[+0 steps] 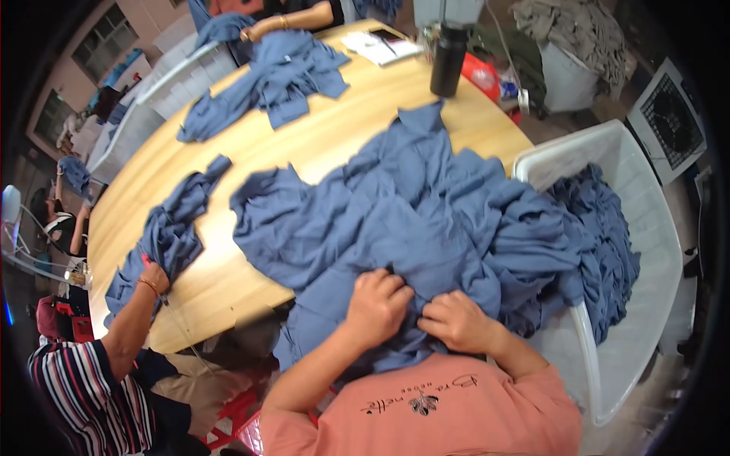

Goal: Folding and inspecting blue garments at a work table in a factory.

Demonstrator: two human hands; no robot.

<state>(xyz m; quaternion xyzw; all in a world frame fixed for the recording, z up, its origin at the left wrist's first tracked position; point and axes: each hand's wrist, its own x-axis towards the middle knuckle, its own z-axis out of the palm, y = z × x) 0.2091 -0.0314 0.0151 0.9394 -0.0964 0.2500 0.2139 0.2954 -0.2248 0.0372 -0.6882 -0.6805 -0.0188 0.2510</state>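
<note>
A large heap of blue-grey cloth garments (395, 197) spreads over the near side of the table and hangs toward my lap. My left hand (380, 302) has its fingers curled and pressed into the cloth. Close to its right, my right hand (455, 322) pinches another bit of the same garment, so a small fold lies between the two. The fingertips of both are partly hidden in the fabric. To the right, the cloth runs over the rim of a white plastic bin (650, 304), which holds more blue garments (601, 251).
On the wooden table (350, 125) stand a black bottle (449, 61) and some white papers (384, 47). At left a co-worker's hand (154, 280) rests on a blue garment (171, 228). Another person's arm (293, 21) reaches over a far blue pile (281, 76). A fan (669, 118) stands at right.
</note>
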